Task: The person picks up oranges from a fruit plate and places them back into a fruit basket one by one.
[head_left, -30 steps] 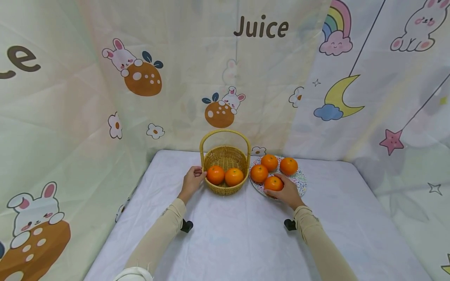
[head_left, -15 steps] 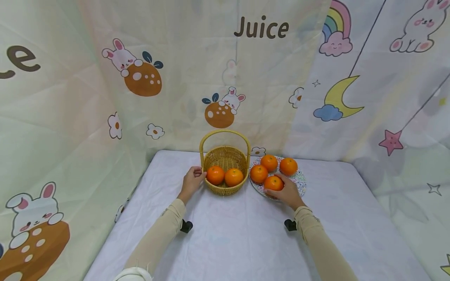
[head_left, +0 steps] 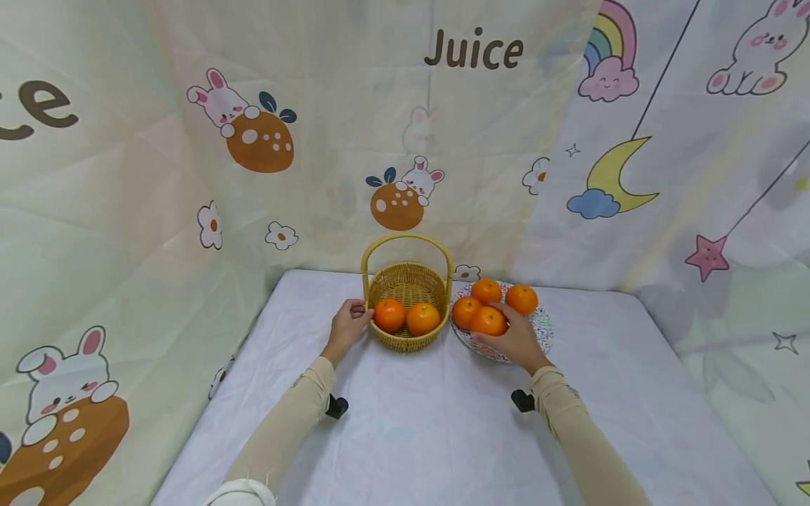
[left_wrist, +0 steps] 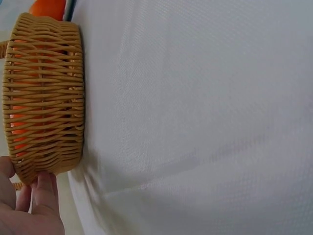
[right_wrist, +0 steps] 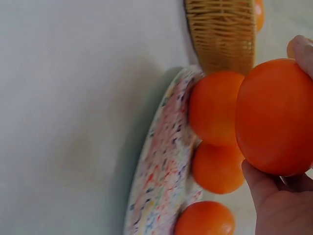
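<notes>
A wicker basket (head_left: 407,343) with a tall arched handle stands at the back of the table, two oranges (head_left: 389,315) inside. My left hand (head_left: 346,327) pinches its left rim near the handle's foot; the left wrist view shows thumb and fingers around the wicker (left_wrist: 44,98). To the right, my right hand (head_left: 520,341) grips another orange (head_left: 489,321), thumb on one side and fingers on the other. In the right wrist view this held orange (right_wrist: 276,117) is raised above the speckled plate (right_wrist: 156,181). Three more oranges (head_left: 522,299) lie on that plate.
The plate sits close against the basket's right side. A white cloth covers the table (head_left: 430,422). Behind and beside it hangs a printed curtain (head_left: 329,140) with rabbits and fruit. Black camera mounts (head_left: 522,401) stick out from both wrists.
My right hand has lifted its orange slightly off the plate, up and a little to the left. The left hand stays on the basket rim.
</notes>
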A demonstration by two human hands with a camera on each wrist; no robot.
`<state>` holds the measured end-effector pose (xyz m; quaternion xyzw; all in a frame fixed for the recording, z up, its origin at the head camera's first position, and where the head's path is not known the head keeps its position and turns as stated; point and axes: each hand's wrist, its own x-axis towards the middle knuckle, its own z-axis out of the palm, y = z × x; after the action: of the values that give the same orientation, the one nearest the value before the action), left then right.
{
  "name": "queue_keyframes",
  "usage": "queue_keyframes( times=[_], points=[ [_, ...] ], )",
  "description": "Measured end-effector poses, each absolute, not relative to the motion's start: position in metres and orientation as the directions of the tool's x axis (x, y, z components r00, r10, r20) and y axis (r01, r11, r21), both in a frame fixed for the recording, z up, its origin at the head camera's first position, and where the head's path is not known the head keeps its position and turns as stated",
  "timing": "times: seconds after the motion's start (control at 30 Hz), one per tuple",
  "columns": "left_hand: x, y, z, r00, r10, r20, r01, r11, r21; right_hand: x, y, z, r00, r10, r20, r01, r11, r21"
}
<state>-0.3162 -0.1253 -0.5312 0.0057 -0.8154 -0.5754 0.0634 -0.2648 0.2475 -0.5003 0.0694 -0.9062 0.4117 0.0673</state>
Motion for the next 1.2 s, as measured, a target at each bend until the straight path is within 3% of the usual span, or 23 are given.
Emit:
queue_keyframes(
  times=[0.6, 1.2],
  points=[
    [-0.316, -0.126, -0.533, -0.991, -0.093, 0.101, 0.067, 0.317, 0.946, -0.271, 0.186, -0.465, -0.928, -0.202, 0.313, -0.372, 0.553, -0.746],
    [-0.317, -0.127, -0.537, -0.983, -0.099, 0.157, 0.115, 0.338, 0.934, -0.300, 0.128, -0.448, -0.937, -0.227, 0.267, -0.350, 0.566, -0.747]
  ],
)
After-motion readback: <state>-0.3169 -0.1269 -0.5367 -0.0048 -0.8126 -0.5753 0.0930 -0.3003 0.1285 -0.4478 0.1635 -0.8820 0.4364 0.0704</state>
